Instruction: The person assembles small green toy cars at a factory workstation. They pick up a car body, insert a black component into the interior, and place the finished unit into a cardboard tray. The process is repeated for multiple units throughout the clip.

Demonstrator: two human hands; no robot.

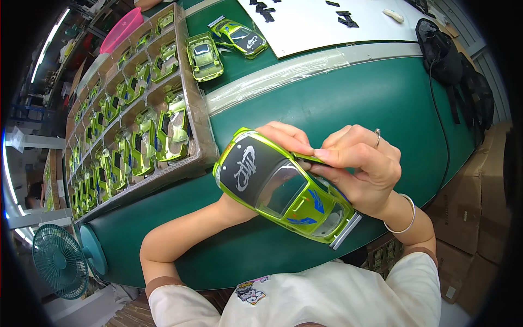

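Above the table I hold a green toy car body, tilted, with a black hood, blue side graphics and a silver rear wing. My left hand is closed around it from beneath, its fingers coming over the far side, while the palm is hidden under the body. At that same side my right hand pinches a thin green-and-black piece between thumb and fingers. Whether this piece is an opened door or a loose part, I cannot tell.
A divided tray of several green car shells stands at left. Two more cars, one plain and one decorated, lie beyond. Small black parts rest on a white board. A teal fan and black bag flank the table.
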